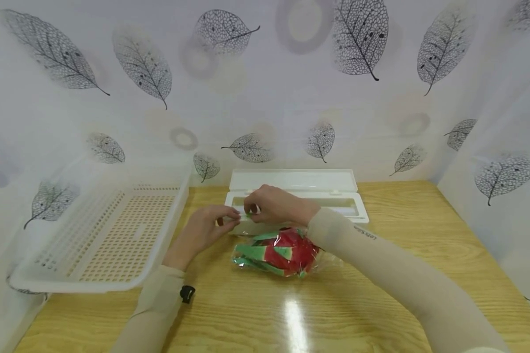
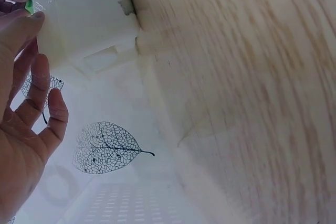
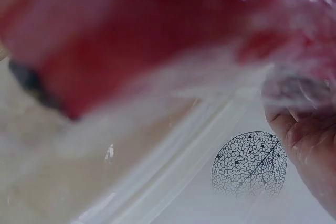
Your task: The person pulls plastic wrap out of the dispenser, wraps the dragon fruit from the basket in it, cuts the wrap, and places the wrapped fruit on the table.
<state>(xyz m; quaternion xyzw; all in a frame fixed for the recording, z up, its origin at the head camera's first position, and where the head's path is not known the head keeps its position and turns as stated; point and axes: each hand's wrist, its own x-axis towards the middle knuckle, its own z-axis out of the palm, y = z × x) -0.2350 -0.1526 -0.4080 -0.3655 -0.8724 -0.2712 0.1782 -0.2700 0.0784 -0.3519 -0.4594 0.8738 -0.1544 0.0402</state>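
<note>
Spanning the whole working area, the wooden counter [image 1: 380, 274] carries a white perforated basket [image 1: 110, 235] well to the outer side of the left hand [image 1: 203, 230], and a white cling-film dispenser box [image 1: 298, 196] with its lid raised, its long axis running left to right just beyond both hands. Directly beneath the right forearm, on the near side of the right hand [image 1: 276, 206], lies the film-wrapped red and green dragon fruit [image 1: 278, 252], long axis also crosswise. Both hands meet fingertip to fingertip at the box's front edge, each pinching a small green tab [image 1: 247, 214] at the film's end; the right hand lies nearer the fruit.
</note>
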